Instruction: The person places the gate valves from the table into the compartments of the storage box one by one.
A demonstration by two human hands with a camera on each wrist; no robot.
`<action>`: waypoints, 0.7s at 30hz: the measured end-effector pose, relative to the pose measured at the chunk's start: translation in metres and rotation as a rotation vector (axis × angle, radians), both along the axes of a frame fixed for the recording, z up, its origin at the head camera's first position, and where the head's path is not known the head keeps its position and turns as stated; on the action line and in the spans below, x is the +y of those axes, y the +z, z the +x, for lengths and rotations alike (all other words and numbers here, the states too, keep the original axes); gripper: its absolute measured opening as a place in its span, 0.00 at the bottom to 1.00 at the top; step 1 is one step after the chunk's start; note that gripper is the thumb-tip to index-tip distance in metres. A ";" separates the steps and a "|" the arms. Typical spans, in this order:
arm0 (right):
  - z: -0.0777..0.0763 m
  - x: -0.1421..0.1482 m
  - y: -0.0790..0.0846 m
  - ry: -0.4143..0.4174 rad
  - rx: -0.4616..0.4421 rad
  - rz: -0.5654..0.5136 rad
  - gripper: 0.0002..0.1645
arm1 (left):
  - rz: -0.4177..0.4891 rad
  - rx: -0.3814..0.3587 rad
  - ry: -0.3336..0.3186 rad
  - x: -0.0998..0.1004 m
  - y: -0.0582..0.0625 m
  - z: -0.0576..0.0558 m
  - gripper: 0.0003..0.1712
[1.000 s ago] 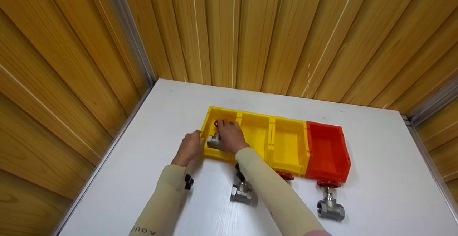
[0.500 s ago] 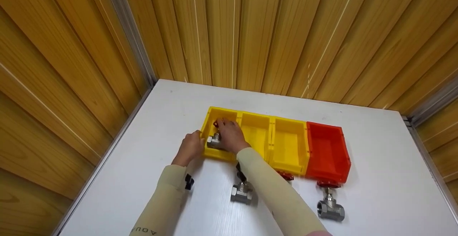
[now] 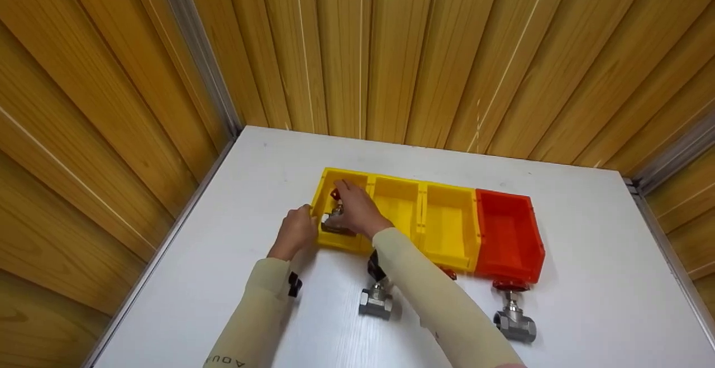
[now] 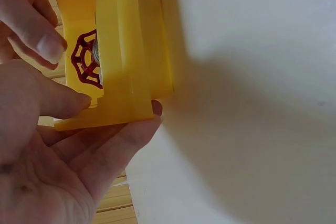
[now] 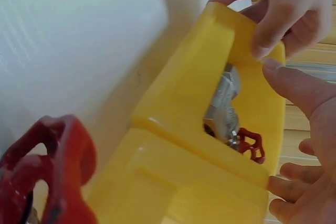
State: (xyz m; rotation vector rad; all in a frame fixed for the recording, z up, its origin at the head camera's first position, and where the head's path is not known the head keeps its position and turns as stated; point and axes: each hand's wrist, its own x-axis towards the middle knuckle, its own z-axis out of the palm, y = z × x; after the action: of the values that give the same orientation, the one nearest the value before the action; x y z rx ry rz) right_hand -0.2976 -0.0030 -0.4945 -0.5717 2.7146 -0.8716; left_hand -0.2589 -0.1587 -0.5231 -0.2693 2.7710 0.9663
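Left hand (image 3: 296, 231) grips the left-end yellow bin (image 3: 339, 242) at its left side, thumb inside. Right hand (image 3: 360, 209) is over the same bin, fingers spread, not holding anything. Valve (image 5: 222, 106) lies on its side in there, red handwheel (image 5: 254, 139) toward the far end. I'd brace the bin with the left, lift right fingers clear of the handwheel.

Four valves (image 3: 514, 326), four bins (image 3: 511, 234)

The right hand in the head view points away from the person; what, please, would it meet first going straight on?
Most likely the far-left corner of the leftmost yellow bin, though depth is unclear and the right hand might pass above its rim.
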 end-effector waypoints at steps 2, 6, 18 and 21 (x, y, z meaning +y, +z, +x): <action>0.001 0.001 0.003 -0.004 -0.003 -0.004 0.55 | 0.013 -0.020 0.012 0.001 0.001 0.000 0.19; 0.004 0.004 0.006 -0.015 -0.009 -0.017 0.54 | 0.018 -0.043 0.028 0.002 0.002 -0.001 0.20; 0.016 0.015 0.018 -0.039 -0.024 -0.031 0.55 | 0.005 0.025 0.004 0.002 0.001 0.000 0.20; 0.022 0.021 0.023 -0.026 -0.007 -0.022 0.56 | -0.005 0.042 -0.006 0.002 0.001 0.002 0.20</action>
State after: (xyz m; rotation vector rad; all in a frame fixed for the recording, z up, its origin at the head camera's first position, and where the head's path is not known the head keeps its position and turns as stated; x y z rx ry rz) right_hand -0.2751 0.0181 -0.4712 -0.5371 2.7151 -0.9096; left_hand -0.2569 -0.1572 -0.5221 -0.2443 2.8104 0.9750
